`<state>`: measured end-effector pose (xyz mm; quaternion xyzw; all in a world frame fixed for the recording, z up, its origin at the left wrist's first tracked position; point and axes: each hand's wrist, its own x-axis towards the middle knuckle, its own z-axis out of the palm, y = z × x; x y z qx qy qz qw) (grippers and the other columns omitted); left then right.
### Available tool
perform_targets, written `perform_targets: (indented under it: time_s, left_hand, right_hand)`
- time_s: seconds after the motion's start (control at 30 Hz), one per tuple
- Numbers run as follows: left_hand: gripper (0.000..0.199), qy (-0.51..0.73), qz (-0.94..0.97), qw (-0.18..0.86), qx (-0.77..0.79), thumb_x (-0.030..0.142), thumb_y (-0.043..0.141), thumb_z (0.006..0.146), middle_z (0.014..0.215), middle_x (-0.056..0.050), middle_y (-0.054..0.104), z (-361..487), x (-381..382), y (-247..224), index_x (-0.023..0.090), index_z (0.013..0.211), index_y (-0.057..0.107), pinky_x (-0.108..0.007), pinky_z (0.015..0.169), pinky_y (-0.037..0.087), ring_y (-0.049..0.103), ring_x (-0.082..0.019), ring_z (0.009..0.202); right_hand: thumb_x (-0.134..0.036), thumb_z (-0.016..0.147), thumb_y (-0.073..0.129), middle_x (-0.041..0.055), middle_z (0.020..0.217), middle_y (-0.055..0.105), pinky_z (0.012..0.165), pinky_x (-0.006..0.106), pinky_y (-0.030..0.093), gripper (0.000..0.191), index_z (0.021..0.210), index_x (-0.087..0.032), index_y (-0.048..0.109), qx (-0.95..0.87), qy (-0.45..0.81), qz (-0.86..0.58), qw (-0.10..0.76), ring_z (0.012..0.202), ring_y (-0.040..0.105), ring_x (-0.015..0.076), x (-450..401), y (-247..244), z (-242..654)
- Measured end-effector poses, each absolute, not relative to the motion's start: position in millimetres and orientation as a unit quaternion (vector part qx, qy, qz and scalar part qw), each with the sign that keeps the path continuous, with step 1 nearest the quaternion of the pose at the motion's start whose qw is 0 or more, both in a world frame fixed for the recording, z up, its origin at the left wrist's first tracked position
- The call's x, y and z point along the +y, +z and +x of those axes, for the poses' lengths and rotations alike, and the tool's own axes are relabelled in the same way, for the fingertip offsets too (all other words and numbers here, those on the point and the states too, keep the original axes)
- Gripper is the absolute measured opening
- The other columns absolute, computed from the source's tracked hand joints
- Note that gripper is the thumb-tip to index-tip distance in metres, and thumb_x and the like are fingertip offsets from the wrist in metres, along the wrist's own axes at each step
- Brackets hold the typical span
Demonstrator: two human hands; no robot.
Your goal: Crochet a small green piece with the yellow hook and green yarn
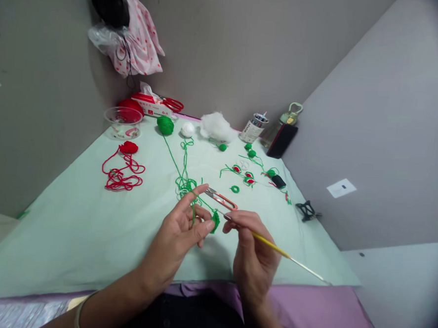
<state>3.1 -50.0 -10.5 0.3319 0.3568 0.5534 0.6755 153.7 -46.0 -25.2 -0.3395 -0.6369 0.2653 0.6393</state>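
Observation:
My left hand point(183, 228) pinches a small green crocheted piece point(215, 221) between thumb and fingers, with green yarn running over its raised index finger. In my right hand point(254, 250) is a crochet hook point(269, 243) with a yellow handle, its tip at the top of the green piece. Orange-handled thread snips point(222, 199) lie on the table just beyond both hands. Behind my left hand is a loose tangle of green yarn point(185, 184), with a strand leading back to a green yarn ball point(165, 125).
Red yarn point(123, 182) lies at the left, near a clear plastic tub point(123, 123). White stuffing point(217, 127), a can point(253, 128) and a phone point(282, 141) stand along the back. Small green and red pieces point(249, 178) and a black clip-like object point(307, 211) are at the right.

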Motion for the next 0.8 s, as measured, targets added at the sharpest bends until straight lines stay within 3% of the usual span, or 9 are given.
perform_targets:
  time_s: [0.1, 0.2, 0.33, 0.47, 0.53, 0.67, 0.73, 0.8]
  left_hand:
    - [0.067, 0.561, 0.354, 0.659, 0.356, 0.027, 0.078, 0.087, 0.087, 0.004, 0.058, 8.5, -52.6, -15.1, 0.031, 0.148, 0.05, -0.018, 0.062, 0.045, 0.048, -0.007, 0.07]
    - [0.067, 0.552, 0.332, 0.68, 0.35, 0.029, 0.079, 0.086, 0.085, 0.004, 0.057, 13.4, -53.6, -13.6, 0.03, 0.147, 0.051, -0.018, 0.056, 0.039, 0.046, -0.006, 0.066]
    - [0.068, 0.514, 0.276, 0.738, 0.339, 0.03, 0.078, 0.085, 0.085, 0.004, 0.057, 14.5, -48.6, -8.9, 0.023, 0.147, 0.051, -0.019, 0.054, 0.035, 0.036, -0.002, 0.055]
    - [0.075, 0.512, 0.313, 0.711, 0.366, 0.028, 0.078, 0.085, 0.087, 0.003, 0.058, 10.6, -43.9, -11.6, 0.021, 0.151, 0.044, -0.021, 0.059, 0.039, 0.046, -0.006, 0.064]
    - [0.078, 0.522, 0.345, 0.674, 0.393, 0.026, 0.077, 0.085, 0.086, 0.003, 0.057, 9.4, -43.9, -15.4, 0.022, 0.153, 0.041, -0.022, 0.064, 0.041, 0.048, -0.008, 0.069]
    - [0.073, 0.518, 0.36, 0.665, 0.399, 0.025, 0.075, 0.087, 0.084, 0.004, 0.056, 11.1, -45.4, -20.9, 0.023, 0.153, 0.042, -0.024, 0.066, 0.04, 0.046, -0.009, 0.068]
    - [0.069, 0.509, 0.345, 0.696, 0.371, 0.026, 0.076, 0.087, 0.086, 0.002, 0.058, 12.6, -45.1, -20.5, 0.022, 0.149, 0.047, -0.024, 0.065, 0.039, 0.048, -0.01, 0.071]
    - [0.064, 0.494, 0.326, 0.726, 0.35, 0.026, 0.077, 0.085, 0.087, 0.001, 0.058, 13.9, -44.3, -18.1, 0.021, 0.145, 0.053, -0.024, 0.063, 0.037, 0.05, -0.01, 0.073]
  right_hand:
    - [-0.005, 0.097, 0.056, 0.0061, 0.102, 0.071, 0.076, 0.033, 0.057, 0.032, 0.113, -0.026, 0.075, -0.671, 0.173, -0.358, 0.626, 0.092, 0.068, 0.0176, -50.0, -28.4, 151.1]
    - [-0.003, 0.094, 0.06, 0.0073, 0.11, 0.071, 0.077, 0.033, 0.059, 0.038, 0.117, -0.029, 0.075, -0.669, 0.105, -0.356, 0.644, 0.1, 0.07, 0.0192, -51.7, -35.4, 147.4]
    - [-0.009, 0.098, 0.056, 0.0079, 0.114, 0.073, 0.086, 0.038, 0.06, 0.033, 0.115, -0.029, 0.076, -0.65, 0.188, -0.345, 0.65, 0.109, 0.07, 0.0219, -47.9, -36.2, 150.1]
    - [-0.014, 0.101, 0.052, 0.006, 0.102, 0.076, 0.08, 0.035, 0.06, 0.027, 0.109, -0.026, 0.075, -0.662, 0.301, -0.319, 0.608, 0.096, 0.071, 0.0194, -38.9, -28.9, 155.6]
    - [-0.011, 0.099, 0.054, 0.006, 0.1, 0.076, 0.081, 0.036, 0.06, 0.027, 0.108, -0.026, 0.074, -0.691, 0.254, -0.338, 0.587, 0.093, 0.071, 0.0193, -35.4, -29.0, 153.8]
    - [-0.003, 0.089, 0.066, 0.0089, 0.111, 0.073, 0.084, 0.039, 0.058, 0.038, 0.116, -0.028, 0.075, -0.721, 0.036, -0.372, 0.584, 0.1, 0.069, 0.022, -34.9, -36.3, 145.8]
    - [-0.002, 0.089, 0.066, 0.0083, 0.111, 0.073, 0.083, 0.038, 0.058, 0.041, 0.119, -0.029, 0.075, -0.7, 0.032, -0.372, 0.609, 0.101, 0.069, 0.0219, -37.2, -38.0, 146.1]
    - [-0.004, 0.092, 0.063, 0.0064, 0.108, 0.074, 0.087, 0.039, 0.056, 0.037, 0.116, -0.029, 0.075, -0.685, 0.11, -0.372, 0.617, 0.101, 0.069, 0.0212, -39.3, -36.9, 151.0]
